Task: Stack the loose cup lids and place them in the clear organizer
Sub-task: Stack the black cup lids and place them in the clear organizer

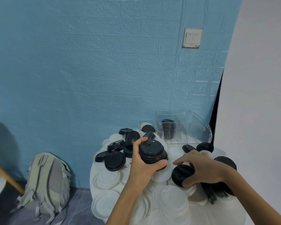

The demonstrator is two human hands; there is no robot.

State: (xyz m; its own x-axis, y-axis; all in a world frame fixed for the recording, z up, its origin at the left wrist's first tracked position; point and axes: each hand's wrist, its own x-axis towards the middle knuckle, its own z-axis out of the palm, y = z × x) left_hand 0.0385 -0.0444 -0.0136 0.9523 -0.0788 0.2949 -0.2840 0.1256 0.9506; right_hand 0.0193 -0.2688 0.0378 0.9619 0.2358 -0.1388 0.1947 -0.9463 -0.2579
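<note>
The left hand (142, 161) grips a short stack of black lids (152, 152) at frame centre. The right hand (204, 169), lower right of it, closes on a single black lid (182, 174). Many loose black lids (114, 160) and white lids (107, 177) remain spread below. The clear organizer (185, 127), upper right of the pile, holds one black stack (167, 127). Judgement: task at an early stage.

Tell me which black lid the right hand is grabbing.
The black lid under the right hand, just right of the left hand's stack; other loose lids lie untouched.
</note>
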